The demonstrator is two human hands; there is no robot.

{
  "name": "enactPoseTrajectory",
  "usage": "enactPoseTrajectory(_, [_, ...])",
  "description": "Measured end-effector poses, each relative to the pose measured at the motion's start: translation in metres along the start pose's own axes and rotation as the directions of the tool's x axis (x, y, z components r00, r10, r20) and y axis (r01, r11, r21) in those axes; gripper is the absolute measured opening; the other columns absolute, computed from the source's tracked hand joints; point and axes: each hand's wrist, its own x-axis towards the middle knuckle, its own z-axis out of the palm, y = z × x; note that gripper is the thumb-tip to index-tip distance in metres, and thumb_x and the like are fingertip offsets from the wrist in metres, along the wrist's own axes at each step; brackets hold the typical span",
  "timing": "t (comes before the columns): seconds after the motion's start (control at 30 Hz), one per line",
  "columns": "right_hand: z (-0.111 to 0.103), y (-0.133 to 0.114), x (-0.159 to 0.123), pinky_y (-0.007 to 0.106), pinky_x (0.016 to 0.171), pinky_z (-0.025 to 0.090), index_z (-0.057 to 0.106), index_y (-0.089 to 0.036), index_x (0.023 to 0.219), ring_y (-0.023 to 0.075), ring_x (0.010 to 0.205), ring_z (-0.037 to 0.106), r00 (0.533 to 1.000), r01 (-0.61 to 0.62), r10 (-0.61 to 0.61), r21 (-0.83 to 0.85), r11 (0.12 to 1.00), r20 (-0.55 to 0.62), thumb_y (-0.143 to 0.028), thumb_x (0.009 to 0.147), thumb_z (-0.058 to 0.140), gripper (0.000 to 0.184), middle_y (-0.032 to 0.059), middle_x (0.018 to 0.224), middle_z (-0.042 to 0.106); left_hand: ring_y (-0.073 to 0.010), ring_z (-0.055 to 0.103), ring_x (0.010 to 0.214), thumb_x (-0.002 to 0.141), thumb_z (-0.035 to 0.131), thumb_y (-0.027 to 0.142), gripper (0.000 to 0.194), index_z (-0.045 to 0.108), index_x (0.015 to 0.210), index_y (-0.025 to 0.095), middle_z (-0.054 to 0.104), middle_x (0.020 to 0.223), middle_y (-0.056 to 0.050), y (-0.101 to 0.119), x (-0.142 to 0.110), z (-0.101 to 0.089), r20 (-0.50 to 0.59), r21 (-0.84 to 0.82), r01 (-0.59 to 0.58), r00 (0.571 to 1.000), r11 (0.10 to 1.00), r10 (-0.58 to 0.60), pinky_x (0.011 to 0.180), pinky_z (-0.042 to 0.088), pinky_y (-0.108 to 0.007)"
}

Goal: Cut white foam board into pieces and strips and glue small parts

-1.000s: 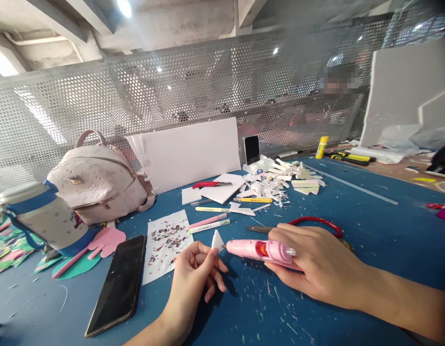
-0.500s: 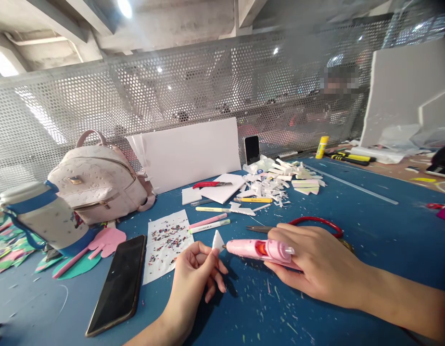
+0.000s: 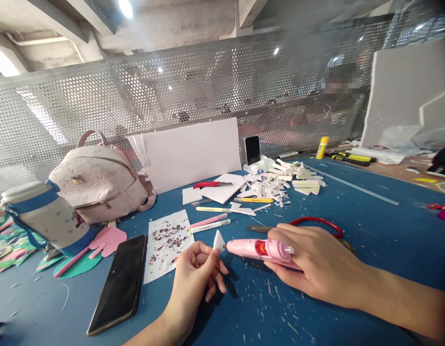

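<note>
Between thumb and forefinger, my left hand (image 3: 198,278) pinches a small white triangular piece (image 3: 218,240), its tip pointing up. My right hand (image 3: 312,264) is wrapped round a pink hot glue gun (image 3: 258,248). The gun's nozzle points left and is at the edge of the white piece; whether they touch I cannot tell. Red-handled scissors (image 3: 330,222) lie just beyond my right hand, partly hidden by it. Left of my left hand is a white sheet (image 3: 153,269) strewn with tiny coloured bits.
A black phone (image 3: 117,283) lies at the left, near a tumbler (image 3: 45,216) and a pink backpack (image 3: 95,178). Several pens (image 3: 209,226), a red cutter (image 3: 211,184) and white scraps (image 3: 273,182) lie beyond my hands. A white board (image 3: 189,158) leans behind.
Both hands, the white piece and the glue gun hold almost the same position. The view has shifted very slightly.
</note>
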Motion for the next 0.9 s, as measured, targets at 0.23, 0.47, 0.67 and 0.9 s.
enactPoseTrajectory(0.23, [0.0, 0.0, 0.002, 0.031, 0.056, 0.035, 0.046, -0.022, 0.084, 0.0176, 0.064, 0.054, 1.0, -0.007, 0.008, -0.005, 1.0, 0.007, -0.031, 0.095, 0.049, 0.015, 0.0001, 0.073, 0.056, -0.0081, 0.06, 0.036, 0.08, 0.075, 0.046, 0.041, 0.046, 0.074, 0.017, 0.07, 0.059, -0.001, 0.007, -0.004, 0.004, -0.014, 0.024, 0.016, 1.0, 1.0, -0.016, 0.026, 0.029, -0.007])
enactPoseTrajectory(0.47, [0.0, 0.001, 0.002, 0.031, 0.056, 0.035, 0.045, -0.022, 0.084, 0.0178, 0.064, 0.054, 1.0, -0.017, 0.017, 0.004, 1.0, 0.021, -0.031, 0.095, 0.049, 0.015, 0.0003, 0.074, 0.056, -0.0073, 0.059, 0.035, 0.079, 0.075, 0.046, 0.042, 0.046, 0.074, 0.017, 0.07, 0.06, -0.001, 0.011, -0.006, 0.007, -0.02, 0.033, 0.028, 0.999, 0.999, -0.028, 0.027, 0.029, -0.008])
enactPoseTrajectory(0.67, [0.0, 0.0, 0.002, 0.031, 0.056, 0.036, 0.043, -0.022, 0.084, 0.0177, 0.064, 0.054, 1.0, -0.01, 0.011, -0.002, 1.0, 0.025, -0.031, 0.095, 0.049, 0.015, -0.0004, 0.073, 0.055, -0.0072, 0.058, 0.035, 0.079, 0.075, 0.047, 0.042, 0.045, 0.074, 0.017, 0.069, 0.058, 0.0, 0.01, -0.005, 0.007, -0.022, 0.035, 0.034, 0.999, 0.999, -0.033, 0.027, 0.028, -0.008])
enactPoseTrajectory(0.9, [0.0, 0.0, 0.003, 0.031, 0.055, 0.034, 0.042, -0.023, 0.082, 0.017, 0.062, 0.052, 1.0, 0.017, -0.017, -0.024, 1.0, -0.008, -0.03, 0.095, 0.049, 0.017, -0.0008, 0.071, 0.054, -0.0082, 0.059, 0.035, 0.078, 0.076, 0.047, 0.042, 0.045, 0.074, 0.017, 0.069, 0.059, -0.001, 0.01, -0.006, 0.007, -0.03, 0.029, 0.031, 0.999, 0.999, -0.031, 0.026, 0.027, -0.008])
